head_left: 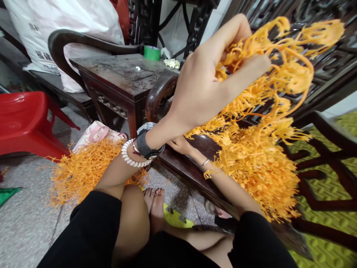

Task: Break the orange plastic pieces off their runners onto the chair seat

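Note:
My left hand (195, 82), with a watch and bracelets on its wrist, is raised at the centre. Its thumb and curled fingers hold a bunch of orange plastic flower pieces (292, 74) with thin stems and frilled ends. Below the bunch, a large heap of the same orange pieces (259, 167) lies on the dark wooden bench (203, 145). My right hand (181, 144) is low over the bench, left of the heap. My left wrist covers its fingertips, so its grip and anything in it are hidden.
More orange strands (83, 175) are piled at left beside a pink-and-white bag (95, 134). A red plastic stool (22, 115) stands beyond. On the dark side table (111, 70) sits a green tape roll (152, 53). White sacks (75, 18) stand behind; yellow mats (334, 186) lie at right.

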A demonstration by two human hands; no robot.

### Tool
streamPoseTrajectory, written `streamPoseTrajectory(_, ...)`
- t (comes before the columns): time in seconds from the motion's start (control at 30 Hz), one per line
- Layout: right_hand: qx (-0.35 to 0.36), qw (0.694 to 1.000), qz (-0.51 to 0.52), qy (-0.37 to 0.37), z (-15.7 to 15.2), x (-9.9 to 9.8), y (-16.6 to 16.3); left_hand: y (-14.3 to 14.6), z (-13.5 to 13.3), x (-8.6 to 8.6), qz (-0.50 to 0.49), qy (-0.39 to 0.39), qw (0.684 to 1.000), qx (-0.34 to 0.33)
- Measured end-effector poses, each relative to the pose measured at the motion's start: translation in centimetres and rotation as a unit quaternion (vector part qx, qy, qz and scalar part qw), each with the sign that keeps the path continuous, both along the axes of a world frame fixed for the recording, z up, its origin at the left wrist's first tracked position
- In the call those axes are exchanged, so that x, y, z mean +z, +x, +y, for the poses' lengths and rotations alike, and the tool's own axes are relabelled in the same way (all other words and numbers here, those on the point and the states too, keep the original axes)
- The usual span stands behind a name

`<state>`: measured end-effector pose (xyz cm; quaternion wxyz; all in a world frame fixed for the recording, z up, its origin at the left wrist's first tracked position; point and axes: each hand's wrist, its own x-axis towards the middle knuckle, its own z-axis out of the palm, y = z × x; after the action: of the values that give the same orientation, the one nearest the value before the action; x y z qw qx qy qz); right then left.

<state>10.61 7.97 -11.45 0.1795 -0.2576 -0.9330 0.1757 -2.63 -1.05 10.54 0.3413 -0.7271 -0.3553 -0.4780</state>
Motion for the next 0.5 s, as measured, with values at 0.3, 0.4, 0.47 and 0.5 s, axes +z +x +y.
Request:
streamPoseTrajectory(0.3, -0.116, 0.993, 0.021, -0.008, 1.1, -1.3, -0.7, 0.1, 0.3, 0.4, -0.434, -0.195, 0.7, -0.532)
streamPoseTrajectory(0.4, -0.144, 0.989, 0.018, -0.009, 1.2, -1.6, -0.9, -0.5, -0.8, 0.7, -0.451, -0.213, 0.689, -0.526)
streamPoseTrajectory(0.47, -0.165, 0.986, 0.022, -0.006, 1.2, -1.5, -0.4, -0.8, -0.8, 0.8, -0.41, -0.181, 0.731, -0.515)
streamPoseTrajectory(0.5, -0.17, 0.985, 0.023, -0.004, 1.1, -1.3, 0.1, -0.9, -0.7, 0.8, -0.404, -0.174, 0.736, -0.515)
